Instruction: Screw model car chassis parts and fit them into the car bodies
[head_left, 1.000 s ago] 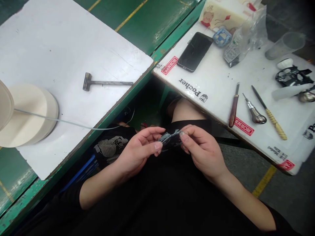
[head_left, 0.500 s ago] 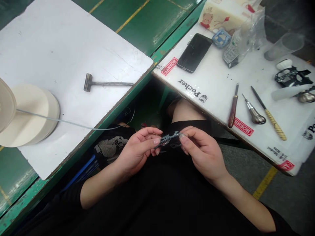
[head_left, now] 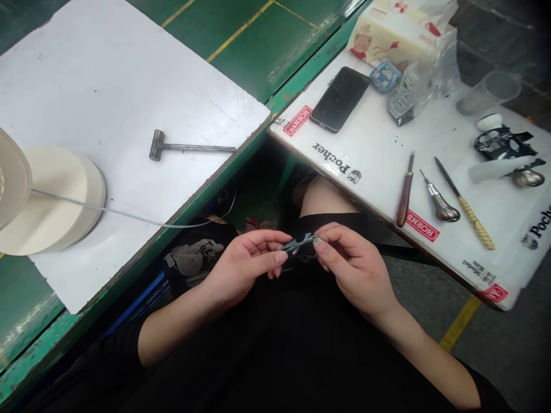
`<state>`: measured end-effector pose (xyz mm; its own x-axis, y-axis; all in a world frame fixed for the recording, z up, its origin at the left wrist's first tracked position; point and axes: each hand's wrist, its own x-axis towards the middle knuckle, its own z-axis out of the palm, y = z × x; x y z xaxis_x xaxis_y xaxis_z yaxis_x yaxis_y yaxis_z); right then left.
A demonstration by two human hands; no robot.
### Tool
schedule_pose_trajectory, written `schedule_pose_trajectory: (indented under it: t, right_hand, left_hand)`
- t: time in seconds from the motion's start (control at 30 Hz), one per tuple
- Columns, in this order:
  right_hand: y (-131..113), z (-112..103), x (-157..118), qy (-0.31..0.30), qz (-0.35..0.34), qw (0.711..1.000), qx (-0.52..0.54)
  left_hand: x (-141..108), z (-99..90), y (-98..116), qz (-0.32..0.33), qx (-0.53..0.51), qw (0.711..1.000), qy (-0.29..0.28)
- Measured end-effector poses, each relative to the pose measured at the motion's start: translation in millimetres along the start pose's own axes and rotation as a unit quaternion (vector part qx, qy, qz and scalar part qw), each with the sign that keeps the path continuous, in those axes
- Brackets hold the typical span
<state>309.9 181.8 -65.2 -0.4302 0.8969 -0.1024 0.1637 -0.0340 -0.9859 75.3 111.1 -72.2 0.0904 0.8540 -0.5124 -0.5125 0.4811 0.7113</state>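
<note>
On my monitor, a small steel hammer [head_left: 185, 148] lay on the white board [head_left: 86, 86] at far left. The left hand [head_left: 243, 265] and right hand [head_left: 355, 268] pinched, fingers narrow, a dark metal piece [head_left: 300, 245], perhaps a clasp, between them above the lap [head_left: 275, 350]. Further right sat a wooden-handled tool [head_left: 404, 192] on the white bench [head_left: 370, 132].

A hammer [head_left: 185, 148] and roll [head_left: 55, 198] are lying on the left board [head_left: 129, 69], a phone [head_left: 340, 98] and file [head_left: 467, 209] on the right board [head_left: 379, 135]. The left hand [head_left: 245, 258] and right hand [head_left: 355, 269] are working between the boards.
</note>
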Motion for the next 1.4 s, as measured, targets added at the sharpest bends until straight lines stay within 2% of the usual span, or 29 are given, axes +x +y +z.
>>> schedule_pose_trajectory:
  t: [0.1, 0.37, 0.57, 0.83, 1.1, 1.4]
  right_hand:
    - [-1.9, 0.9, 1.0, -0.011, 0.010, 1.000, 0.003]
    - [-3.6, 2.6, 0.8, -0.013, 0.051, 0.998, 0.017]
    - [-2.2, 5.0, 1.1, -0.015, 0.081, 0.996, 0.015]
    - [-4.3, 5.7, 1.9, -0.016, 0.087, 0.996, 0.026]
    - [2.5, 5.1, -1.6, -0.008, 0.124, 0.989, 0.078]
    - [3.7, 6.0, -1.6, -0.015, 0.123, 0.988, 0.090]
  left_hand:
    - [-0.7, -1.3, -2.4, -0.009, 0.026, 1.000, -0.012]
    - [-2.8, 5.4, 2.1, 0.025, 0.003, 1.000, 0.010]
    - [-1.0, 2.8, -1.2, 0.029, 0.006, 0.999, 0.018]
    - [0.8, 3.9, -1.6, 0.030, -0.001, 0.999, 0.033]
    - [-2.2, 6.0, 5.4, 0.001, -0.039, 0.999, 0.035]
    - [0.5, 8.2, 5.4, -0.031, -0.038, 0.997, 0.054]
